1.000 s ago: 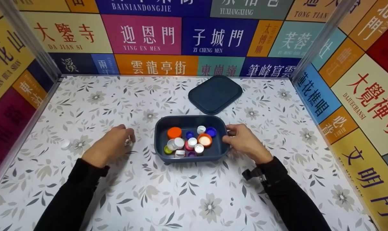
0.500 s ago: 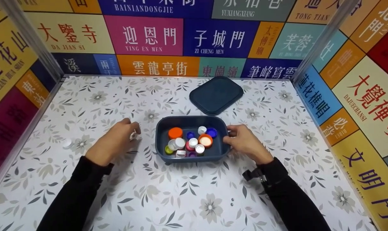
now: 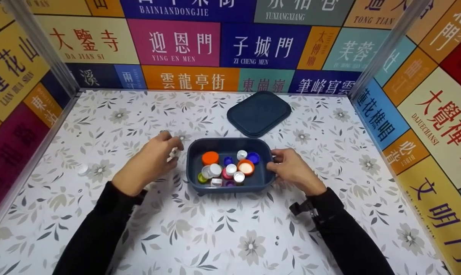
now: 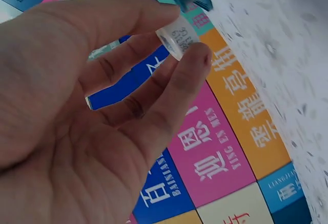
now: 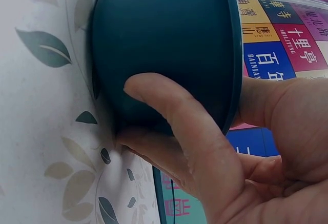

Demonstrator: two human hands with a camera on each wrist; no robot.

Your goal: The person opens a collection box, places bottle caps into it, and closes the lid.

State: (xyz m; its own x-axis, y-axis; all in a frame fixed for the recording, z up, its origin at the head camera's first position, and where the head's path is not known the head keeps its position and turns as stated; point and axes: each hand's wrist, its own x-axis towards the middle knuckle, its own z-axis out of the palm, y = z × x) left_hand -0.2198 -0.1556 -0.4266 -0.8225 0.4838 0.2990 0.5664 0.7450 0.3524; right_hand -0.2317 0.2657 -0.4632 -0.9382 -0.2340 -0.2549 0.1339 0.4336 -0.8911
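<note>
My left hand (image 3: 152, 160) pinches a small white bottle cap (image 4: 178, 38) between thumb and fingertips; its rim bears dark print. It is just left of a dark blue plastic box (image 3: 194, 151), above the table. At the box's right end, my right hand (image 3: 293, 170) grips the box, its thumb (image 5: 164, 93) lying against the outer wall. Inside lie several caps: an orange cap (image 3: 210, 157), an orange-rimmed cap (image 3: 246, 167), a blue cap (image 3: 253, 157), white caps (image 3: 239, 177) and a yellow-green cap (image 3: 202, 178).
A dark blue lid (image 3: 259, 113) lies flat behind the box. Another white cap (image 3: 83, 169) sits on the table far to the left. The floral-covered table (image 3: 230, 236) is bounded by printed panels (image 3: 173, 42) at the back and sides.
My left hand has moved right and slightly away from me, carrying the white bottle cap closer to the box. The right hand stays on the box's end.
</note>
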